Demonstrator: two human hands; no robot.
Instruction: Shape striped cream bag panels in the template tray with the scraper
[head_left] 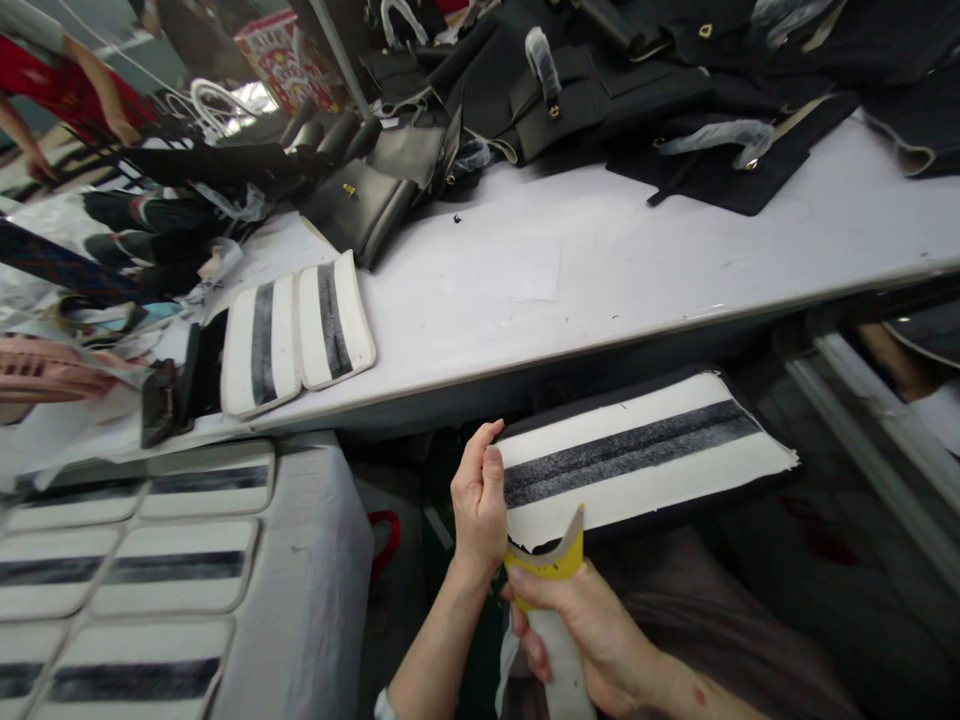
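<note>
My left hand (pixel 480 500) is closed on the left end of a white panel (pixel 641 485) with a dark grey stripe, its thumb lying on the near face. Black material shows behind the panel along its long edges, and the right end looks ragged. My right hand (pixel 592 630) grips a yellow tool (pixel 551 575) with a crescent-shaped grey tip and a pale handle; its exact kind is unclear. That tip lies at the panel's lower left corner, close to my left hand. Whether it touches the edge I cannot tell.
Two striped panels (pixel 261 345) lean at the left of the white table (pixel 495 310). Several more lie on a covered stand (pixel 315 540) at lower left. Black bag parts (pixel 570 95) are heaped along the back. Another person's arm (pixel 97 85) shows at far left.
</note>
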